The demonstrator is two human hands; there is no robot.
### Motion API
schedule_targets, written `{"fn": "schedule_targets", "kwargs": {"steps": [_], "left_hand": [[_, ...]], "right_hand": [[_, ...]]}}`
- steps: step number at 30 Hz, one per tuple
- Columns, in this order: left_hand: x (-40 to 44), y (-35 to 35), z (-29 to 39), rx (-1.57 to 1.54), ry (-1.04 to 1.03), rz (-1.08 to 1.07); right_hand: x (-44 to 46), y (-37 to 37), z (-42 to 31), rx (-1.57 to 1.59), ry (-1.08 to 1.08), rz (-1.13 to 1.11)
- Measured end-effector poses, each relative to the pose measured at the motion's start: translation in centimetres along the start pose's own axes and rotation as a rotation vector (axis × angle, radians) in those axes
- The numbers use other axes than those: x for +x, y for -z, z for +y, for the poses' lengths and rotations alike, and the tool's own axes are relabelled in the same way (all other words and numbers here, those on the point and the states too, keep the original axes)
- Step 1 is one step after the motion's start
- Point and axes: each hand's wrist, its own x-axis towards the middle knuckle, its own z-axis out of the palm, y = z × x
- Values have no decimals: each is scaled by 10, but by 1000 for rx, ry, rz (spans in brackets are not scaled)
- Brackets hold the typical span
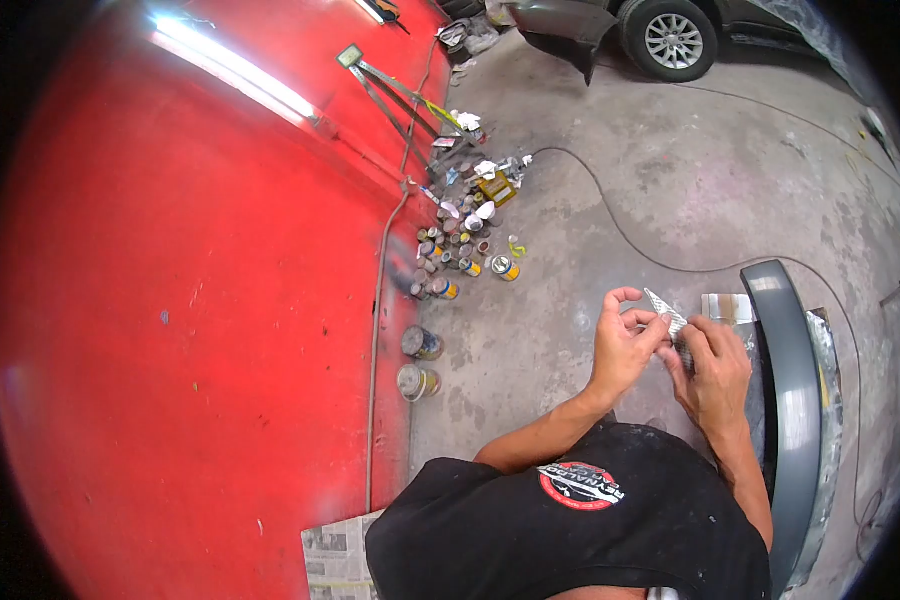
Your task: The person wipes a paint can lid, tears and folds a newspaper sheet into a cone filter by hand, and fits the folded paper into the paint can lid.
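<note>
Showing in the head view is a small, pointed, printed, paper-like sheet [662, 306], pinched by the left hand [623, 352] and right hand [718, 378] near a glossy grey curved panel [795, 400]; it could be torn if tugged unevenly.

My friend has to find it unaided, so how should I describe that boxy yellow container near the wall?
Find the red wall, then the stepladder beside it. Cans crowd the floor below the ladder in the view; look at the end nearest it. The container is boxy and mustard-yellow, while the cans are round.
</note>
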Motion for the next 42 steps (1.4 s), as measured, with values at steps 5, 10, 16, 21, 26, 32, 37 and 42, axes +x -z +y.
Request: {"fn": "schedule_targets", "kwargs": {"steps": [5,10,16,21,26,32,37,42], "left_hand": [[-1,0,2,-43,15,-45],[6,21,23,152,-287,-118],[3,25,100,1036,-938,-811],[-2,17,125,1098,-930,-911],[1,21,125,995,-979,-765],[13,43,133,995,-796,-525],[5,39,95,87,-121,-493],[-4,5,45,-254,-113,-471]], "right_hand": [[-2,4,4,67,-90,-130],[5,34,9,179,-210,-360],[38,80,0,182,28,-484],[56,101,-9,180,136,-591],[64,112,-14,109,136,-572],[63,118,-7,59,108,-407],[55,104,-14,266,-64,-327],[46,73,-18,316,14,-170]]}}
